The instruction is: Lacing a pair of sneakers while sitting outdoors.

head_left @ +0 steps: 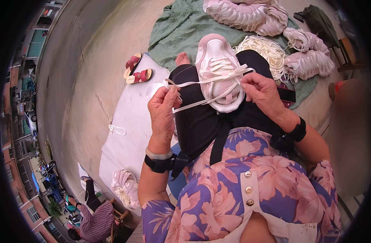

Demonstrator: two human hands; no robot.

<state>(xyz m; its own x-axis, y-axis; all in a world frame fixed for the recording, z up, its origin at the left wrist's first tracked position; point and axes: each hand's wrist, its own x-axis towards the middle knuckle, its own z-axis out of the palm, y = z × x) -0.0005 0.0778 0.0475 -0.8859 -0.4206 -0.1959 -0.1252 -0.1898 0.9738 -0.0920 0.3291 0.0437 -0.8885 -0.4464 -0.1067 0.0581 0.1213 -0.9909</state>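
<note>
A white and pink sneaker (213,49) rests on my lap, its toe pointing away from me and its opening towards me. White shoelace (189,84) crosses the front of it in rows, and the loose lengths stretch sideways between my hands. My left hand (163,107) is pinched shut on one length of shoelace, left of the shoe. At the shoe's right side, my right hand (261,91) pinches a looped part of the shoelace between thumb and fingers. The fingertips partly hide where the lace ends run.
A heap of loose white laces (260,50) lies beyond my right knee on a green cloth (169,38). Bundles of pink-white shoe pieces (250,18) lie around it. Red sandals (139,75) stand left, near a pale sheet (124,109). Another person (97,220) sits at lower left.
</note>
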